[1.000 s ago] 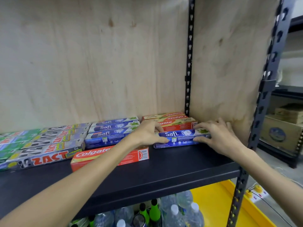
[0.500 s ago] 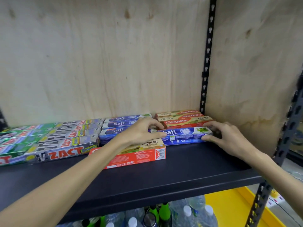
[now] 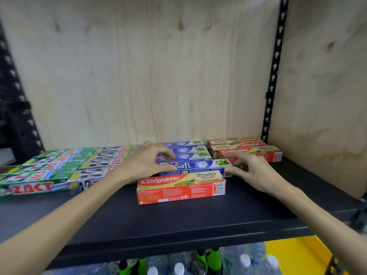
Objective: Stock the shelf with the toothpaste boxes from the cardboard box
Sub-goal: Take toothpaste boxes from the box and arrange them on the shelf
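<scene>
A blue Safi toothpaste box (image 3: 200,165) lies on the black shelf (image 3: 178,221), in front of a row of other Safi boxes (image 3: 184,150). My left hand (image 3: 148,162) grips its left end and my right hand (image 3: 252,171) holds its right end. A red Colgate box (image 3: 181,188) lies just in front of it, touching neither hand. More Colgate boxes (image 3: 246,148) sit at the back right. Green and silver Zact boxes (image 3: 59,169) fill the left side. The cardboard box is out of view.
A plywood back panel (image 3: 139,76) and a plywood side wall (image 3: 321,96) close in the shelf. A black slotted upright (image 3: 275,66) stands in the right rear corner. Water bottles (image 3: 178,266) and green-capped bottles sit below, beside a yellow surface (image 3: 297,255).
The Safi box held in both hands has shifted left, from in front of the Colgate stack to in front of the Safi row. The camera has panned left.
</scene>
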Demonstrator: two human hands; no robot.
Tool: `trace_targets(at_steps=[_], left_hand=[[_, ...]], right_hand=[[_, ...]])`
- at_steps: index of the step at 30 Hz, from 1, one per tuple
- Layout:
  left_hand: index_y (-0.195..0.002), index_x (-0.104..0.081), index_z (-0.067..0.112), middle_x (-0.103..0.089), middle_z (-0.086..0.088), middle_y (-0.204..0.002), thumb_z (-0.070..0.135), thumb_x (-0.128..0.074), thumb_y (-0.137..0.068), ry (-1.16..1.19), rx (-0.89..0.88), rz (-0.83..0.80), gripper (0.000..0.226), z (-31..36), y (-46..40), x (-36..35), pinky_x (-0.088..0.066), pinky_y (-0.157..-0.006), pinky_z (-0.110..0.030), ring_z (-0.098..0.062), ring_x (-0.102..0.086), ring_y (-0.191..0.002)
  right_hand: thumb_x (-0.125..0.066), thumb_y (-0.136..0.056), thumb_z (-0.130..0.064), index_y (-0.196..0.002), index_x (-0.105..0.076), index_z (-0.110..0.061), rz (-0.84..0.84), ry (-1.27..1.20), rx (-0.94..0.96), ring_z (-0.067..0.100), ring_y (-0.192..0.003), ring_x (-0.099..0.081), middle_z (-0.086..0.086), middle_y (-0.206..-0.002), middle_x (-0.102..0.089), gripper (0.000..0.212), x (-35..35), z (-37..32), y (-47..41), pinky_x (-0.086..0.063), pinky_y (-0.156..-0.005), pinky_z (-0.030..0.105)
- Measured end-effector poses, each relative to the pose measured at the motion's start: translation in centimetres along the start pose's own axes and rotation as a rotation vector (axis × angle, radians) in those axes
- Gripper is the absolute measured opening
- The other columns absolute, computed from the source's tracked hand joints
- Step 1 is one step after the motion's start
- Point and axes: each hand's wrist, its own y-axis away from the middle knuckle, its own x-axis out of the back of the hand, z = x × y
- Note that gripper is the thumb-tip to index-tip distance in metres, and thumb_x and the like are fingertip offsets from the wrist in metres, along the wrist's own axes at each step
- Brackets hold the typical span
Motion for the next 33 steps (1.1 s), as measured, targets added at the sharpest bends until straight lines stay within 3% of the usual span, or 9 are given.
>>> trace_targets(at_steps=[3,6,13,16,21,25,28,31,33], left_hand=[[-0.11,-0.073,0.038,-0.054,0.027,-0.092,0.059,-0.075,-0.077,-0.048,0.024,0.015,0.039,-1.3,1.0,0.9,-0.038,-0.085,-0.03,-0.009,-0.047,-0.107],[-0.111,-0.074,0.034,-0.059,0.026,-0.1,0.055,-0.076,-0.079,-0.024,0.044,0.016,0.039,-2.1,1.7,1.2,-0.039,-0.076,-0.019,-0.005,-0.052,-0.107],[-0.111,-0.075,0.036,-0.068,0.019,-0.119,0.068,-0.07,-0.07,0.1,0.102,0.022,0.052,-3.3,3.0,1.2,-0.049,-0.096,-0.035,-0.004,-0.058,-0.113],[-0.111,-0.075,0.034,-0.069,0.018,-0.116,0.064,-0.072,-0.074,0.116,0.106,0.075,0.047,-3.2,3.5,0.7,-0.05,-0.093,-0.032,-0.003,-0.06,-0.108],[-0.114,-0.075,0.031,-0.068,0.02,-0.112,0.051,-0.073,-0.082,0.205,0.094,0.11,0.038,-3.3,4.4,0.4,-0.045,-0.089,-0.018,0.001,-0.06,-0.107],[-0.115,-0.075,0.028,-0.065,0.025,-0.106,0.047,-0.072,-0.084,0.176,0.067,0.113,0.037,-3.1,4.5,0.2,-0.04,-0.078,-0.002,0.017,-0.054,-0.098],[-0.113,-0.075,0.032,-0.065,0.024,-0.111,0.052,-0.071,-0.083,0.181,0.11,0.054,0.036,-2.8,4.1,1.0,-0.041,-0.076,-0.006,0.014,-0.055,-0.099],[-0.105,-0.076,0.035,-0.067,0.024,-0.108,0.062,-0.065,-0.082,0.177,0.146,0.039,0.037,-1.9,2.9,1.6,-0.041,-0.077,-0.012,0.008,-0.057,-0.102],[-0.108,-0.074,0.035,-0.066,0.022,-0.11,0.059,-0.064,-0.086,0.14,0.141,0.092,0.034,-0.9,1.6,1.2,-0.039,-0.075,-0.012,0.004,-0.057,-0.103]], right_hand=[[-0.071,-0.086,-0.047,-0.129,-0.063,-0.029,0.004,-0.021,0.037,-0.003,-0.088,-0.067,-0.01,-0.088,-0.076,0.047,-0.8,-1.3,-0.7,-0.044,-0.075,0.004],[-0.071,-0.084,-0.049,-0.129,-0.063,-0.031,-0.018,-0.051,0.034,-0.006,-0.087,-0.067,-0.011,-0.086,-0.076,0.049,-1.3,-2.1,-1.3,-0.045,-0.075,0.008],[-0.065,-0.073,-0.065,-0.135,-0.059,-0.037,-0.087,-0.067,0.006,-0.012,-0.091,-0.065,-0.016,-0.09,-0.076,0.068,-1.4,-2.4,-2.4,-0.052,-0.087,0.027],[-0.064,-0.075,-0.065,-0.135,-0.059,-0.039,-0.114,-0.045,0.008,-0.008,-0.091,-0.066,-0.017,-0.089,-0.076,0.066,-1.2,-2.5,-2.6,-0.053,-0.087,0.03],[-0.07,-0.082,-0.055,-0.132,-0.063,-0.039,-0.106,-0.024,0.008,-0.006,-0.088,-0.067,-0.017,-0.085,-0.074,0.053,-1.1,-2.7,-2.8,-0.046,-0.074,0.019],[-0.067,-0.085,-0.054,-0.135,-0.061,-0.036,-0.094,-0.041,-0.01,-0.005,-0.093,-0.067,-0.016,-0.095,-0.075,0.053,-1.3,-2.7,-2.4,-0.052,-0.083,0.023],[-0.063,-0.09,-0.051,-0.132,-0.063,-0.031,-0.069,-0.053,-0.02,-0.005,-0.098,-0.066,-0.015,-0.105,-0.073,0.047,-1.0,-2.7,-1.8,-0.053,-0.087,0.023],[-0.063,-0.093,-0.045,-0.13,-0.064,-0.029,0.028,-0.025,-0.033,-0.005,-0.097,-0.066,-0.017,-0.103,-0.072,0.04,0.1,-2.0,-1.2,-0.049,-0.078,0.012],[-0.065,-0.093,-0.044,-0.127,-0.066,-0.027,0.164,0.023,-0.065,0.004,-0.097,-0.065,-0.009,-0.107,-0.073,0.039,0.9,-0.8,-1.2,-0.046,-0.08,0.02]])
